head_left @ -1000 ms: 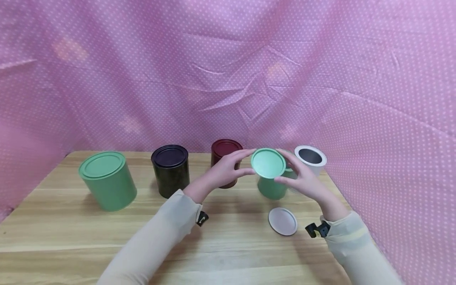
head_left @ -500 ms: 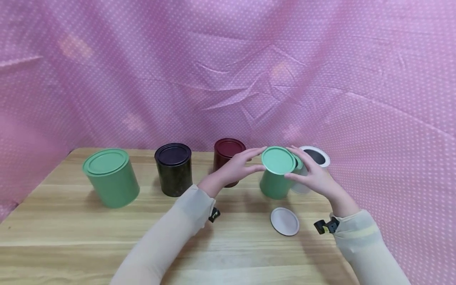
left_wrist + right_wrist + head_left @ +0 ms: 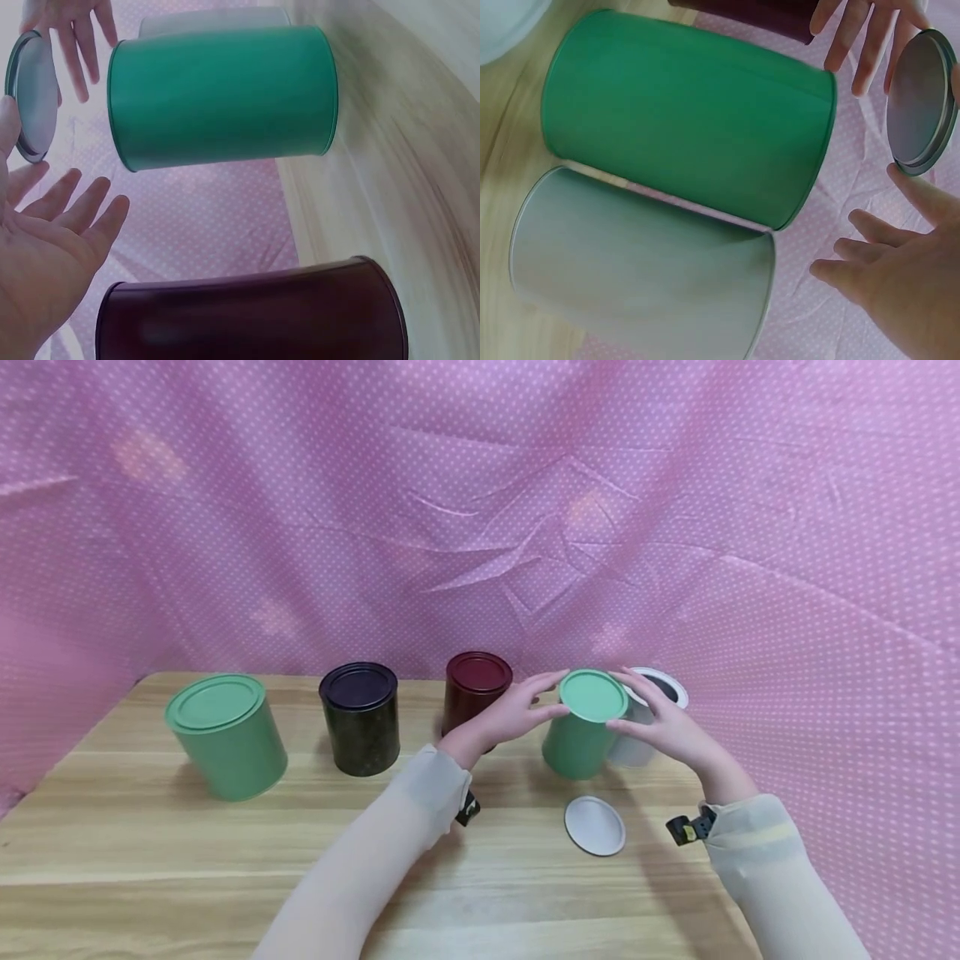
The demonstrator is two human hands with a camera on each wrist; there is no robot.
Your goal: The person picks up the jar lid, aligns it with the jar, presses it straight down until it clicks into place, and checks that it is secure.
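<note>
Both hands hold a green lid (image 3: 592,695) between them, above an upright green can (image 3: 573,758). My left hand (image 3: 517,708) grips the lid's left edge with thumb and index finger. On the opposite edge, my right hand (image 3: 666,727) does likewise. In the left wrist view, a gap shows between the lid (image 3: 37,97) and the green can (image 3: 225,97), and the other fingers are spread. Behind the lid in the head view, the can's opening is hidden. A white can (image 3: 637,262) stands right beside the green one, its dark opening partly covered by my right hand.
A loose white lid (image 3: 595,825) lies on the wooden table (image 3: 487,902) in front of the green can. A dark red can (image 3: 478,677) stands behind my left wrist; a black can (image 3: 362,727) and a large green can (image 3: 232,743), both lidded, stand farther left. Pink dotted cloth (image 3: 480,527) surrounds the table.
Both hands have carried the green lid a little to the right, so it now covers the view of the green can's opening. The cans and the white lid have stayed put.
</note>
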